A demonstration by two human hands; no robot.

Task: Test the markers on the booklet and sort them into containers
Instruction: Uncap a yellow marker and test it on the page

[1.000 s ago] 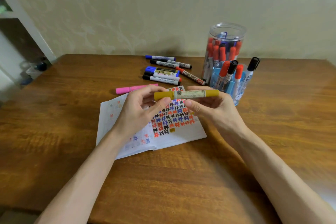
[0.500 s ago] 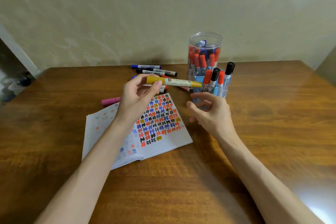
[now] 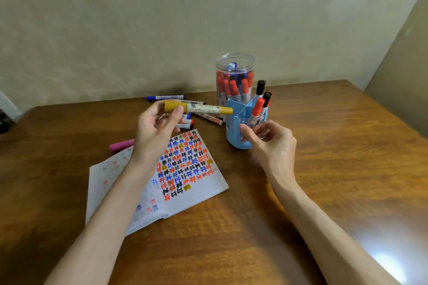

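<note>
— Holding what, that left hand (image 3: 157, 129)?
— It pinches the yellow marker (image 3: 203, 109) by one end, level above the table (image 3: 347, 169), the other end toward the blue holder (image 3: 234, 127).
— And the right hand (image 3: 271, 143)?
— Fingers loosely curled at the holder's front wall; gripping or only touching, I cannot tell.

Wooden table (image 3: 347, 169), brown, glossy. Open booklet (image 3: 185, 169) lies flat at centre-left, its page covered in coloured test marks. Pink marker (image 3: 121, 145) lies at its far-left edge. Loose markers (image 3: 208, 118) are scattered at far centre. To their right stand a clear jar (image 3: 235, 76) and, just nearer, a blue divided holder (image 3: 236, 127).
</note>
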